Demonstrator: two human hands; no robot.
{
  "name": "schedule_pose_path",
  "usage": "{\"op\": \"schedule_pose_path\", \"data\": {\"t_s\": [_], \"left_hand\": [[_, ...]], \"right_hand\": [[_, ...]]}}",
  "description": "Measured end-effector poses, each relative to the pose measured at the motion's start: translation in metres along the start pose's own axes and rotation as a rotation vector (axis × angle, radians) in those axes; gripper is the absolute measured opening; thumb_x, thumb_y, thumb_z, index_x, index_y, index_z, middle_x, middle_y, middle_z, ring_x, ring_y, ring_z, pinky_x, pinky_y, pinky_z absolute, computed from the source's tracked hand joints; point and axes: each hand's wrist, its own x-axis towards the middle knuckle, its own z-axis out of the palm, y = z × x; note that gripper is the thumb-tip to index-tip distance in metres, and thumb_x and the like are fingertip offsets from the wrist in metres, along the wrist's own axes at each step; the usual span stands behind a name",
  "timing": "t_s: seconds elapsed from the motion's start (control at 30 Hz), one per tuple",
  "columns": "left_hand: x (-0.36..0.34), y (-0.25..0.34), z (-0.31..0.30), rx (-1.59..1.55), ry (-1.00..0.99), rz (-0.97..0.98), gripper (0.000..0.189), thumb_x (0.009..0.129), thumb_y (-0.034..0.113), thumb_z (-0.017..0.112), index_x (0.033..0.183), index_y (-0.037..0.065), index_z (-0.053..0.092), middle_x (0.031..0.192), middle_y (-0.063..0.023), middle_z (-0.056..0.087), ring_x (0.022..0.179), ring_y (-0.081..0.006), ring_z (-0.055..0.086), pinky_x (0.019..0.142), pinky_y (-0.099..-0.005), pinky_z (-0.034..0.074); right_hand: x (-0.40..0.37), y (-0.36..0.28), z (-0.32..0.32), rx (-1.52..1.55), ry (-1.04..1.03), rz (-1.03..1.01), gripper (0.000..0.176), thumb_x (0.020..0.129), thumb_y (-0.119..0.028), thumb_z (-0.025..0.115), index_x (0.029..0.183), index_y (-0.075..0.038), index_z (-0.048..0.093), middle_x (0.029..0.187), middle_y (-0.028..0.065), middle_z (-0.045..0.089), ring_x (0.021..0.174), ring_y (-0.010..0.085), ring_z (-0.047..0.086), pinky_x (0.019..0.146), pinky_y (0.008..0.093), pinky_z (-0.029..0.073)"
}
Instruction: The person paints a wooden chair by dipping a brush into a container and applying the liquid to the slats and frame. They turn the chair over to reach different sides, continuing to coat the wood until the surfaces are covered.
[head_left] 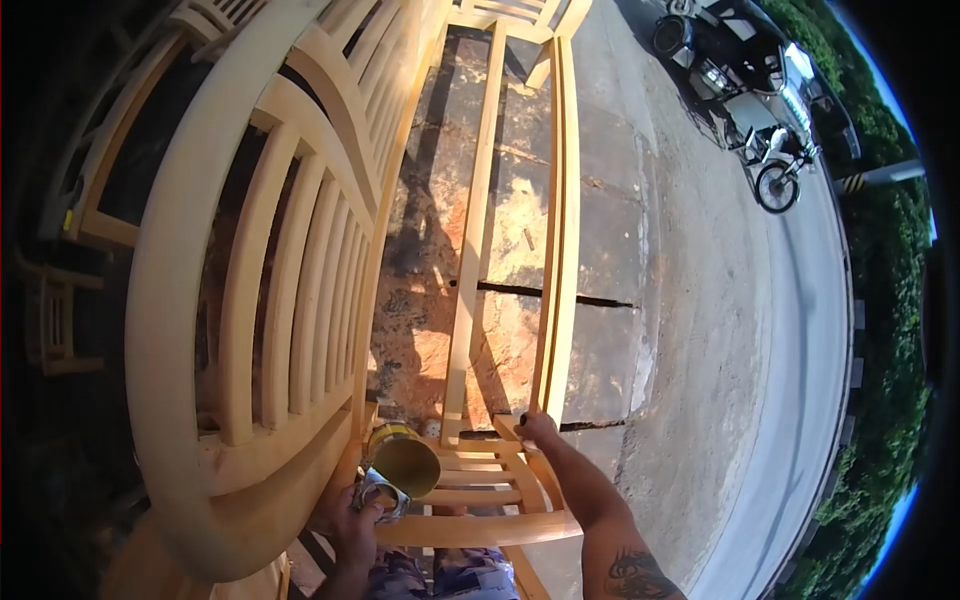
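Note:
A large pale wooden bench frame (300, 290) with a slatted back fills the left and middle of the view. My left hand (355, 530) is at the bottom, its fingers wrapped round a small can (382, 494). A wider can (404, 460) with a yellow outside is right beside it, tilted so its opening shows. My right hand (538, 428) is closed at the near end of the long front rail (561, 250), next to the slatted armrest side (480, 487). What its fingers hold, if anything, is too small to make out.
Stained concrete ground (515, 230) shows between the rails. Other wooden furniture (105, 225) stands in shade at the left. A motorcycle with a sidecar (760, 90) is parked at the upper right, beside a road (800, 330) and greenery.

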Motion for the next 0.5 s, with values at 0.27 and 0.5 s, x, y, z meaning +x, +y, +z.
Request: {"op": "schedule_pose_path", "data": {"t_s": [0.27,0.5], "left_hand": [[-0.008,0.014,0.001,0.032,-0.007,0.028,0.033,0.082,0.001,0.058,0.114,-0.004,0.058,0.101,-0.0089,0.062,0.090,-0.0185,0.064,0.071,-0.0328,0.061],[-0.002,-0.002,-0.005,0.067,-0.044,0.147,0.043,0.079,-0.001,0.054,0.122,-0.001,0.056,0.111,-0.0076,0.063,0.098,-0.0145,0.062,0.078,-0.0281,0.054]], "right_hand": [[0.009,-0.014,0.002,0.172,0.094,0.145,0.047,0.074,-0.050,0.072,0.100,-0.011,0.070,0.091,0.0178,0.071,0.089,0.0363,0.069,0.078,0.0450,0.056],[0.009,-0.018,-0.014,0.662,0.035,0.131,0.040,0.077,-0.047,0.072,0.085,-0.008,0.071,0.072,0.0118,0.070,0.072,0.0285,0.069,0.067,0.0394,0.054]]}}
